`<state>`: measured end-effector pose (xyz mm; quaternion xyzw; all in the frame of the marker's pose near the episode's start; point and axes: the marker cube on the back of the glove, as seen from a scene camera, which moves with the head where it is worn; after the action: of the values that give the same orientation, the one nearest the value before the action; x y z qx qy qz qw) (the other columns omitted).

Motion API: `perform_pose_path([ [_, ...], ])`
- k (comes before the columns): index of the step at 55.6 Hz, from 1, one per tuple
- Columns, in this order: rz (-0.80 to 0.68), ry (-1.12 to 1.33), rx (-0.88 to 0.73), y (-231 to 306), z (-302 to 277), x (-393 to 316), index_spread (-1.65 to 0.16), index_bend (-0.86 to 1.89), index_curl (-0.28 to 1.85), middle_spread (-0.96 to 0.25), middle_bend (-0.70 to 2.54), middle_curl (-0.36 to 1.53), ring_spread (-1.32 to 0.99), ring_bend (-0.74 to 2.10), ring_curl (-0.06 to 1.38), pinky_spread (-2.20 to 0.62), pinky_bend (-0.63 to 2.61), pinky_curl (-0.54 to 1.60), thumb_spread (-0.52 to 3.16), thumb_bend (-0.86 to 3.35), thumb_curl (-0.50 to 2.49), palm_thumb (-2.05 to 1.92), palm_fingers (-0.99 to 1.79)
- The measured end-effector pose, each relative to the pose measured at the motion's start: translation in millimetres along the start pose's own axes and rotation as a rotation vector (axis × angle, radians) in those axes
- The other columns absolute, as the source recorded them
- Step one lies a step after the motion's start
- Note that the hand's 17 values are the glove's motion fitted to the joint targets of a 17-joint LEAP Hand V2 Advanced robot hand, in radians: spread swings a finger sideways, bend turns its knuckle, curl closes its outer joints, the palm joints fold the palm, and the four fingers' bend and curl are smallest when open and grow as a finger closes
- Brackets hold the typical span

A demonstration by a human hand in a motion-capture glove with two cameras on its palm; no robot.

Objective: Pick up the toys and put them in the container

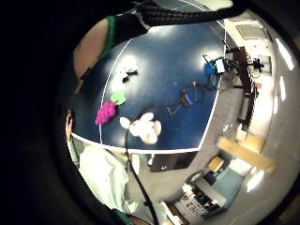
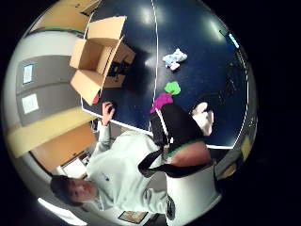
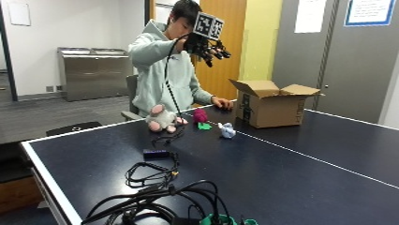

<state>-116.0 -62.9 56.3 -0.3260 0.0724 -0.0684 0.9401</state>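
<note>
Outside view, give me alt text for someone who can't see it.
A seated person holds the gloved right hand raised high above a dark blue table, holding nothing. Three toys lie near an open cardboard box; the bare hand rests beside it.

I sit at a dark blue counter (image 3: pixel 299 164) crossed by white lines; near its closer end a tangle of black cables (image 3: pixel 156 199) sprawls, with a small dark box (image 3: pixel 154 152) just beyond it on a looped cord (image 3: pixel 150 174); behind me an orange door (image 3: pixel 227 42) stands beside a yellow wall strip (image 3: pixel 262 37); off to the side a steel cabinet (image 3: pixel 93 72) sits against the white wall; a grey door (image 3: pixel 358 65) bears a blue-edged notice (image 3: pixel 371 11); I wear a pale green hoodie (image 3: pixel 163 70).
</note>
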Motion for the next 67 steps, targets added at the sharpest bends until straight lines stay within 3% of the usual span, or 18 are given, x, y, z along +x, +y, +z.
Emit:
perform_pose_path([
  [10,0.004,0.023,0.056,-63,44,-2,-0.25,0.05,0.16,0.02,0.10,0.18,-0.01,0.18,0.17,0.03,0.86,0.36,1.38,0.23,0.27,0.18,-0.31],
  [36,0.026,0.209,-0.163,-153,169,7,-0.27,0.06,0.11,0.01,0.10,0.17,-0.01,0.17,0.22,0.03,0.89,0.37,1.30,0.20,0.35,0.37,-0.35],
  [43,-0.165,0.208,-0.213,-157,191,6,-0.28,0.06,0.11,0.01,0.10,0.17,-0.01,0.17,0.23,0.03,0.88,0.36,1.31,0.20,0.36,0.42,-0.34],
  [49,0.045,0.198,-0.220,-169,210,0,-0.29,0.10,0.12,0.00,0.10,0.17,-0.01,0.16,0.23,0.03,0.86,0.36,1.33,0.21,0.38,0.48,-0.31],
  [56,-0.094,0.237,-0.237,-163,226,0,-0.32,0.24,0.20,0.00,0.08,0.16,-0.01,0.12,0.21,0.03,0.80,0.34,1.38,0.23,0.40,0.53,-0.24],
  [60,0.034,0.230,-0.182,-163,230,-10,-0.35,0.48,0.28,0.00,0.03,0.13,-0.01,0.10,0.19,0.03,0.74,0.33,1.41,0.24,0.40,0.55,-0.16],
  [67,0.035,0.192,-0.207,-156,230,-10,-0.35,0.84,0.41,-0.02,0.12,0.13,-0.03,0.13,0.16,0.02,0.67,0.31,1.44,0.23,0.39,0.53,-0.02],
])
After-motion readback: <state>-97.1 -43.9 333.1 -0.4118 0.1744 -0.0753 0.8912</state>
